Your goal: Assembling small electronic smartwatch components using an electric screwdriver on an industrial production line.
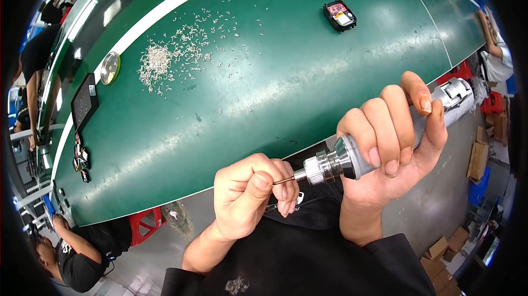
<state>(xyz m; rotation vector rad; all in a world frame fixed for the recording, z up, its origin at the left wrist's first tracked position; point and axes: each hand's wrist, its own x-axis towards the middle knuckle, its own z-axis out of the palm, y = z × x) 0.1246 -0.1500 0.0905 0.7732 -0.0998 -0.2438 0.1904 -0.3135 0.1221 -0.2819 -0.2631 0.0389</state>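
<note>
My right hand (385, 131) is wrapped round the grey body of an electric screwdriver (357, 158), held level above the table's near edge. Its silvery, knurled metal chuck (314, 168) points left. From that end sticks out a thin, copper-brown screwdriver bit (285, 180). The fingers of my left hand (250, 191) are closed in a pinch round this bit, and they hide its tip. On the table (264, 125) beyond, a small black case (340, 15) with pink and white parts inside lies apart from both hands.
Many small pale pins or screws (157, 62) are heaped and scattered on the green table. At its left lie a round dish (110, 68), a black tray (84, 102) and small dark parts (81, 156). A co-worker (82, 249) sits at lower left; cardboard boxes (443, 249) stand at lower right.
</note>
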